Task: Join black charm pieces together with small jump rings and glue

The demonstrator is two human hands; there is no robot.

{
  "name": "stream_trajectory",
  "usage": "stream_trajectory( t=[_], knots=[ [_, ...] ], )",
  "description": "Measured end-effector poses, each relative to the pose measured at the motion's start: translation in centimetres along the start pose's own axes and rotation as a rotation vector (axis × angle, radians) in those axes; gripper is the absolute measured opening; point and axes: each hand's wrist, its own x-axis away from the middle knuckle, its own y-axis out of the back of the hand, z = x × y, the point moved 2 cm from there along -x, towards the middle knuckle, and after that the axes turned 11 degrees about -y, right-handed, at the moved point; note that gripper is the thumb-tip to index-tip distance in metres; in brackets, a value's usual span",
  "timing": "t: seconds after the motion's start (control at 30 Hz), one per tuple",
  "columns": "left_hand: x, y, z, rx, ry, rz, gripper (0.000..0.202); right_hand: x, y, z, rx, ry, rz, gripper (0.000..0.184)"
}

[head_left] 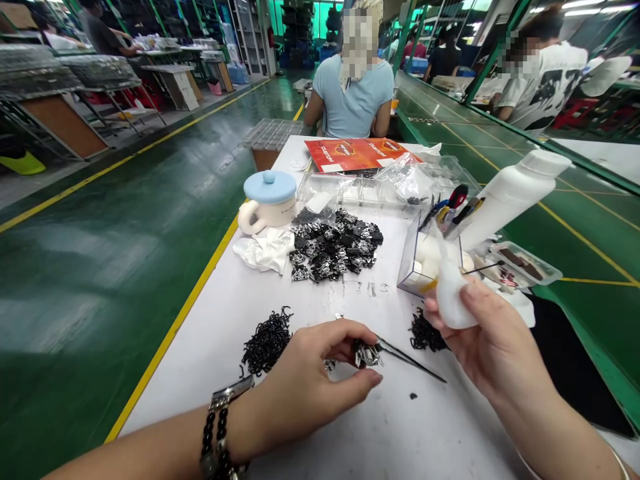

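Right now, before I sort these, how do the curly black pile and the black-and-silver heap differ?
The curly black pile is thin, wiry strands; the black-and-silver heap is chunkier, shiny pieces. The curly black pile is smaller than the heap. The pile also lies nearer the left hand, the heap farther up the table. Both lie loose on the white table.

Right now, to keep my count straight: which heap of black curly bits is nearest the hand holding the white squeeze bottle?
The smaller heap, just beside the right hand and its squeeze bottle; the larger heap lies by the left hand.
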Motion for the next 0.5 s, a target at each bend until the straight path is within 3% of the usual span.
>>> stream_trajectory(
  t=[0.23,0.4,0.5],
  knots=[
    [0.3,-0.5,0.6,0.049,0.086,-0.014,0.025,1.5,-0.2,0.8,-0.089,0.185,-0.057,0.028],
    [0.3,-0.9,0.5,0.135,0.107,0.017,0.028,3.9,-0.5,0.9,0.068,0.423,0.075,0.025],
    [0.4,-1.0,0.3,0.141,0.084,0.018,0.028,5.1,-0.3,0.3,0.195,0.472,0.065,0.018]
  ],
)
